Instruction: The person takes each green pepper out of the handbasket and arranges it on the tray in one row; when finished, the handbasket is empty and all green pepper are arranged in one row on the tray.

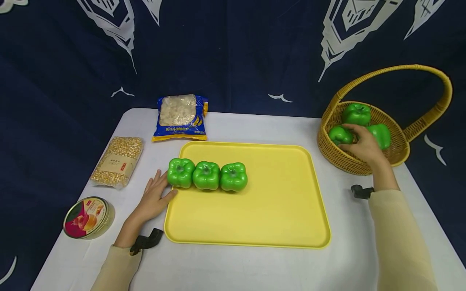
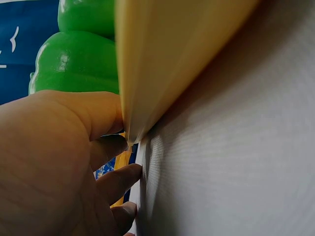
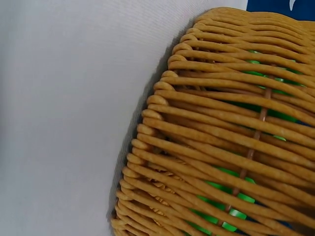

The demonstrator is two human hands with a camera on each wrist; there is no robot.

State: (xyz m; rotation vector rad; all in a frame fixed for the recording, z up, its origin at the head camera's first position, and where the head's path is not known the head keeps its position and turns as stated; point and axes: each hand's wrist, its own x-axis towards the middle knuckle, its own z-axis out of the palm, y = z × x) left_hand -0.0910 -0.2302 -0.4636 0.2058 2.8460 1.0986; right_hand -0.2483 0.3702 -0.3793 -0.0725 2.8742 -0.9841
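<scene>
Three green bell peppers (image 1: 206, 176) sit in a row on the yellow tray (image 1: 276, 202), at its left side. My left hand (image 1: 154, 199) lies at the tray's left edge with fingers extended, beside the leftmost pepper (image 1: 181, 173); the left wrist view shows the thumb at the tray's rim (image 2: 142, 73). Over at the right, my right hand (image 1: 365, 146) reaches into a wicker basket (image 1: 336, 155) and grips a green bell pepper (image 1: 339, 135) between thumb and fingers. Two more peppers (image 1: 356, 114) lie in there. In the right wrist view the woven wall (image 3: 221, 128) hides the hand.
A blue bag with pale contents (image 1: 180, 117) lies behind the tray. To the left are a pack of yellow kernels (image 1: 117, 162) and a round can (image 1: 89, 217). The basket's tall handle (image 1: 397, 69) arches over it. A dark patterned cloth (image 1: 233, 56) hangs behind the white table.
</scene>
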